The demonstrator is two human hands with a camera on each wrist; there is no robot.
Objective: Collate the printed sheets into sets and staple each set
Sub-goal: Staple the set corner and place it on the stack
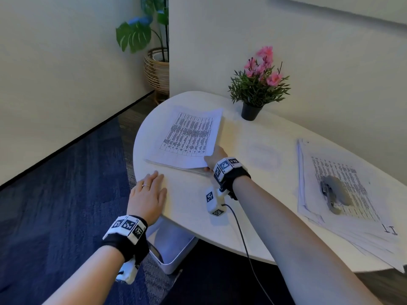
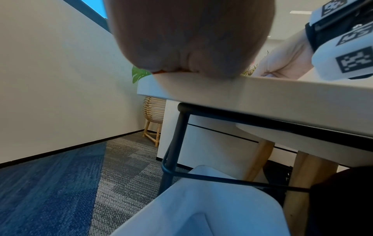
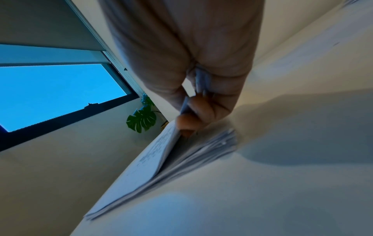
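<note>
A set of printed sheets (image 1: 187, 137) with a table on its top page lies over a thin pile at the far left of the white table (image 1: 253, 194). My right hand (image 1: 214, 158) pinches the near right corner of that set (image 3: 161, 153), lifting it off the pile below (image 3: 212, 150). My left hand (image 1: 149, 192) rests flat on the table's near left edge, fingers straight, holding nothing; in the left wrist view the palm (image 2: 191, 39) presses the rim. A large loose stack of printed sheets (image 1: 343, 194) lies at the right with a grey stapler (image 1: 334, 192) on top.
A potted pink flower (image 1: 257, 84) stands at the back of the table by the wall. A white bin (image 1: 171, 245) sits under the near edge, by black metal legs (image 2: 173, 143). A cable (image 1: 242, 238) trails from my right wrist. A floor plant in a wicker basket (image 1: 156, 69) stands in the corner.
</note>
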